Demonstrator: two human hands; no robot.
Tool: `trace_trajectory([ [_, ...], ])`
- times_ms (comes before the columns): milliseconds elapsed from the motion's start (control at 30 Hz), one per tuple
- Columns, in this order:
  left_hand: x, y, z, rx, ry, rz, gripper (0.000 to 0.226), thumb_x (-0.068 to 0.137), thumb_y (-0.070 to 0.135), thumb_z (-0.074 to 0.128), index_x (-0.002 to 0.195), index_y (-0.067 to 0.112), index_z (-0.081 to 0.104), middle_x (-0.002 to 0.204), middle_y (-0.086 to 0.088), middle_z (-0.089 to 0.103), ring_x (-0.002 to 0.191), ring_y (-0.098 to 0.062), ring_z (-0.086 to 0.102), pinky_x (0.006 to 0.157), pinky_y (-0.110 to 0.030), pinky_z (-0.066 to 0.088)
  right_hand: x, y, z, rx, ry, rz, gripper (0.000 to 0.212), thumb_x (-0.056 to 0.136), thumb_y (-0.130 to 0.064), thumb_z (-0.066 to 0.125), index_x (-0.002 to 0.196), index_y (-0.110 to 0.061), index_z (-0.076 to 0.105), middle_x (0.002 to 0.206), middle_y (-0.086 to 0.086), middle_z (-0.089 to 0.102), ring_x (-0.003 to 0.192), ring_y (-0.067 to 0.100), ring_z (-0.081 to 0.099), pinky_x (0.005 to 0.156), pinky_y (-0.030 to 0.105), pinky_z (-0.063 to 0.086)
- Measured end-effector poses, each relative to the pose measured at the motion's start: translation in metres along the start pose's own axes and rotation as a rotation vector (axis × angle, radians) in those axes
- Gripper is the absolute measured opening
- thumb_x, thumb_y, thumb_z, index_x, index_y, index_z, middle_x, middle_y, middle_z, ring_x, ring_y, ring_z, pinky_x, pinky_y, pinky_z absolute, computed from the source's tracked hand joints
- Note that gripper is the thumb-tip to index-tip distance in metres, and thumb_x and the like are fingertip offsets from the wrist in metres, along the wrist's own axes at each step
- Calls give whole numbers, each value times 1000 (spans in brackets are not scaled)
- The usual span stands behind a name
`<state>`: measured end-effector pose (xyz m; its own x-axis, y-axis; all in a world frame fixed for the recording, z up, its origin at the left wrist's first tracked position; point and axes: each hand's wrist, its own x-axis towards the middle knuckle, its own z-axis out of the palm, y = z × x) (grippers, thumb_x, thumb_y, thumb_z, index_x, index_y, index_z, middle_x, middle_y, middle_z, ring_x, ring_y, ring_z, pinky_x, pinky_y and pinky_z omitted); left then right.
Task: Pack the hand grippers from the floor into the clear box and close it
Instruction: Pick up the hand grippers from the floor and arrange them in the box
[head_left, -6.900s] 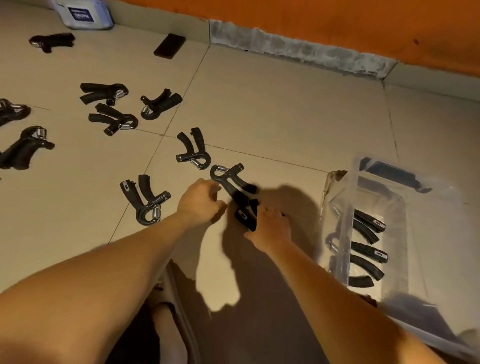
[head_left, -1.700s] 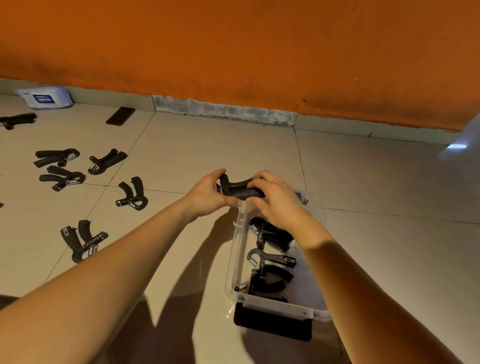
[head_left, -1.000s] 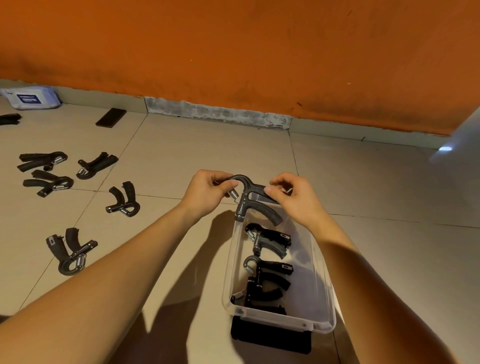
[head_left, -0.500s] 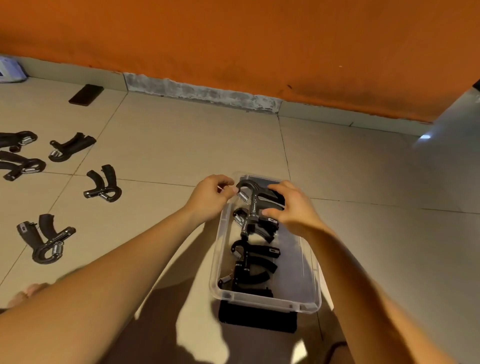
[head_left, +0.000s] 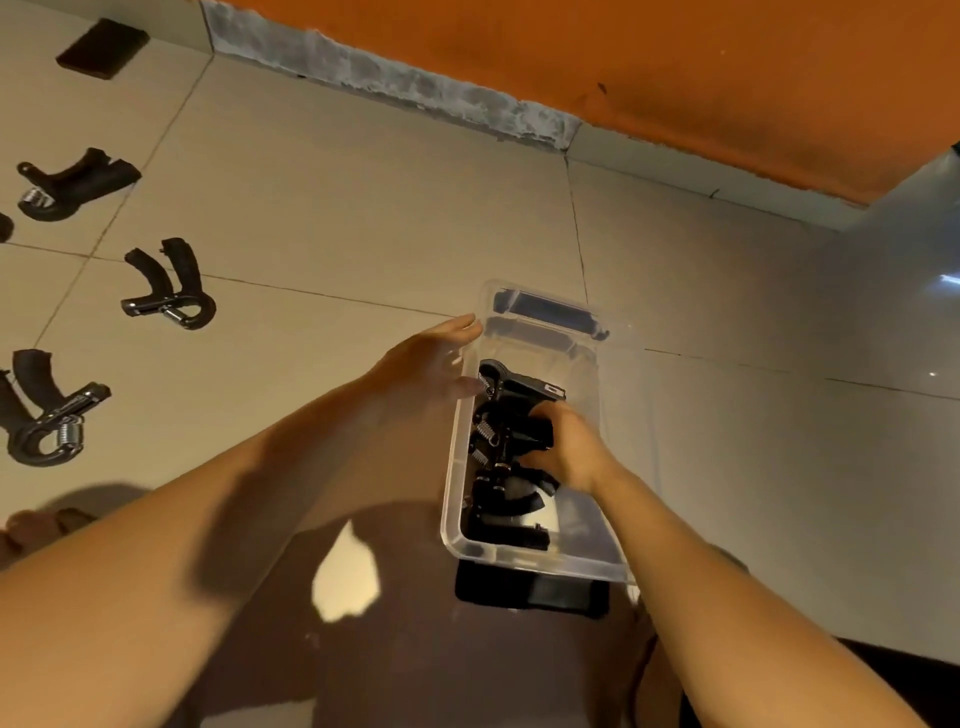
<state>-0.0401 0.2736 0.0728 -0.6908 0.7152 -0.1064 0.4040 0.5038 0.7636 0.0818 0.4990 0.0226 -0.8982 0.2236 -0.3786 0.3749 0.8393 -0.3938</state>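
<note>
The right hand (head_left: 563, 449) is down inside the clear box (head_left: 451, 512), its fingers curled over the handles of the far hand gripper (head_left: 522, 388), which lies just beyond its knuckles with the spring end turned toward the left hand (head_left: 428, 366). The grip looks like a settling hold, meant to press this piece flat into line with the packed hand grippers (head_left: 501, 501) that lie in a row under and behind the right wrist, all turned much the same way so they nest and leave room. The left hand is spread, fingers straight and holding nothing, lying along the outside of the box wall nearest it, fingertips by the far corner. Most likely it braces the light box so it does not slide on the smooth floor (head_left: 332, 218) while the other hand pushes. Well out beyond the left forearm, three loose hand grippers (head_left: 171, 291) lie apart on the tiles, waiting to be collected, so packing is only partly done. A black latch (head_left: 530, 592) hangs at the box end nearest the right elbow. No lid shows, so closing comes much later.
</note>
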Motion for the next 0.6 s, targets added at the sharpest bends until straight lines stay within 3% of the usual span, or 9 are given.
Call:
trace_trajectory([
  [100,4,-6,-10,21,-104,11,96,85,36,81,162,24,24,170,9,11,155,-14,17,123,-34,20,4,4,11,-13,-48,71,65,72,-19,88,129,-10,58,126,10,55,114,29,56,97,36,47],
  [233,6,-13,-16,3,-217,-31,113,79,45,84,163,32,10,169,20,0,155,-5,5,119,-24,8,9,10,22,-9,-50,112,63,68,-15,91,123,-12,60,118,6,54,109,28,57,95,34,47],
  [433,7,-17,-15,-16,-207,-14,116,77,46,85,163,32,8,167,24,-1,153,0,10,113,-17,5,10,15,41,0,-16,123,64,68,-15,90,124,-20,60,117,0,58,107,23,59,98,40,50],
  [600,6,-19,-16,-47,-232,-2,116,78,46,85,163,33,8,167,26,0,150,2,20,114,-17,13,14,17,43,-68,-9,106,65,70,-21,88,128,-22,60,119,2,64,108,26,61,99,41,49],
])
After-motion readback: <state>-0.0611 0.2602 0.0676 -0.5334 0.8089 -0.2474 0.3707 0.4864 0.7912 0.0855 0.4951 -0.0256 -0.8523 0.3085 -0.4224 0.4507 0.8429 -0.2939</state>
